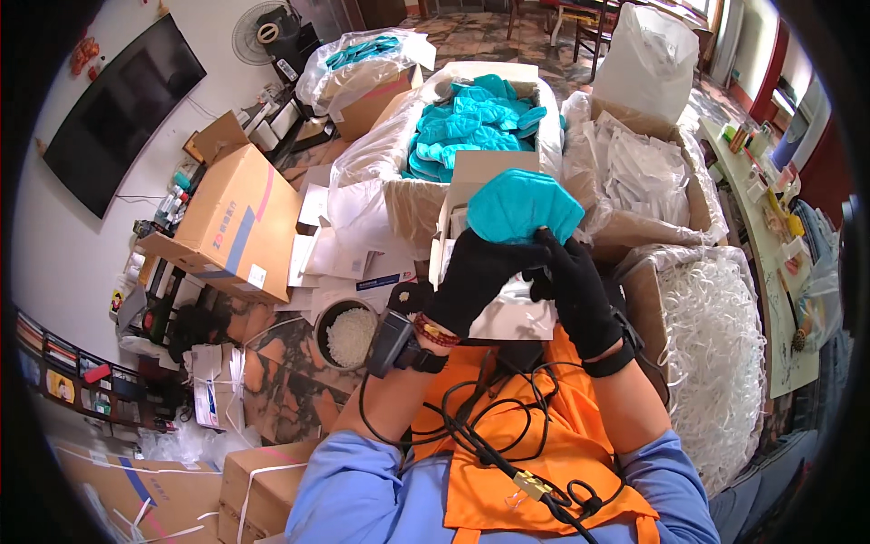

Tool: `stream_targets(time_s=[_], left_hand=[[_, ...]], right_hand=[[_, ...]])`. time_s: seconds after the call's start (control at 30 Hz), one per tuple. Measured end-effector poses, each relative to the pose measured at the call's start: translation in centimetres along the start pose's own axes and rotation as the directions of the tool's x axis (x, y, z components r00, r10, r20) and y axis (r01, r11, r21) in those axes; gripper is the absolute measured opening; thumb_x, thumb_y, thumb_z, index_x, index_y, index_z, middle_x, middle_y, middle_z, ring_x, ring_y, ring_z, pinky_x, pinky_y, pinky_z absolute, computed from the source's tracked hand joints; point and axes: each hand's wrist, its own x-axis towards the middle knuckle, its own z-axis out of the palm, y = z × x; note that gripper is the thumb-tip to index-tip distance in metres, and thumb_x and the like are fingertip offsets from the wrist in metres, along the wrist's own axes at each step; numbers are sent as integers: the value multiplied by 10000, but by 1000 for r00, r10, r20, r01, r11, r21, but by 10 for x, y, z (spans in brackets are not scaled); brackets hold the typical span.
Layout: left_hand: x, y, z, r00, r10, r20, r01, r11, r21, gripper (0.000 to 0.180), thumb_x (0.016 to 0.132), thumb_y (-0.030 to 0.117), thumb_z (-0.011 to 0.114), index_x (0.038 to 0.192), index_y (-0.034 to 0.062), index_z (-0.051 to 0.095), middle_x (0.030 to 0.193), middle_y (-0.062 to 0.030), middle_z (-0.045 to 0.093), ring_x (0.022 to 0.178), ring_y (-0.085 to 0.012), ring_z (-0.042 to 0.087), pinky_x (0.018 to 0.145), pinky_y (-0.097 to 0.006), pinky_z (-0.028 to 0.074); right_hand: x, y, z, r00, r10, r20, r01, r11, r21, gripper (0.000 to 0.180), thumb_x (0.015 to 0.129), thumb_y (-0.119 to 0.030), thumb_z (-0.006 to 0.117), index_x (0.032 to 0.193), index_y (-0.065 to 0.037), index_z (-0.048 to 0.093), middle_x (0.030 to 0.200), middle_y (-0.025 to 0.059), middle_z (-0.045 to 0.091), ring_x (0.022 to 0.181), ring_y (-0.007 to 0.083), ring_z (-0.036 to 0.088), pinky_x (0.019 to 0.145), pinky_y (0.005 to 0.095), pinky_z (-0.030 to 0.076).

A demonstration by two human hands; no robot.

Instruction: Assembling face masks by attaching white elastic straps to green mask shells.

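A teal folded face mask [526, 207] is held up in front of me at the middle of the view. My left hand [476, 283], in a black glove, is closed at its lower left edge. At its lower right edge, the fingers of my right hand [578, 295], also gloved in black, pinch the mask. Under both hands an open white carton [507, 319] rests close to my lap, its flap standing up behind the mask. The hands and mask cover most of the carton's inside.
Ahead stands a plastic-lined box heaped with teal masks [480, 118]. To the right are boxes of white flat packets [639, 172] and white elastic loops [711, 354]. A bucket of white bits [352, 337] and a big brown carton [240, 222] sit left. Black cables [489, 426] cross my orange apron.
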Motion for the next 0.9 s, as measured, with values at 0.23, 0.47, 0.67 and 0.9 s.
stream_targets(time_s=[0.23, 0.47, 0.67, 0.9], left_hand=[[-4, -3, -4, 943, 16, -334, 14, 996, 87, 211, 869, 198, 691, 971, 15, 668, 860, -31, 674, 786, -82, 612, 680, -249, 486], [-14, -17, -9, 995, -80, -54, 81, 996, 23, 182, 876, 172, 672, 970, 17, 682, 786, -22, 658, 659, -86, 599, 568, -232, 459], [-19, -11, -1, 960, -225, -165, 195, 964, -179, 208, 895, 196, 659, 970, 7, 703, 685, -20, 636, 558, -61, 546, 495, -238, 423], [-25, -17, -4, 961, -261, -89, 239, 950, -202, 248, 909, 294, 631, 867, 51, 657, 716, -1, 608, 647, -63, 546, 594, -248, 411]], right_hand=[[-6, 6, -6, 991, -99, 86, 126, 897, -424, 218, 920, -253, 608, 947, -40, 647, 744, 6, 606, 581, 43, 495, 529, 209, 379], [-6, 13, -7, 994, -109, -17, 92, 905, -415, 314, 944, -307, 580, 845, -18, 651, 646, -1, 584, 563, 50, 500, 500, 220, 379], [-12, 3, -8, 997, -67, 32, 74, 918, -390, 293, 916, -276, 618, 939, 13, 661, 689, 25, 624, 592, 77, 517, 567, 228, 412], [-17, 16, -15, 985, -119, 127, 166, 864, -475, 300, 957, -274, 556, 880, -4, 660, 626, -7, 555, 585, 46, 471, 544, 230, 384]])
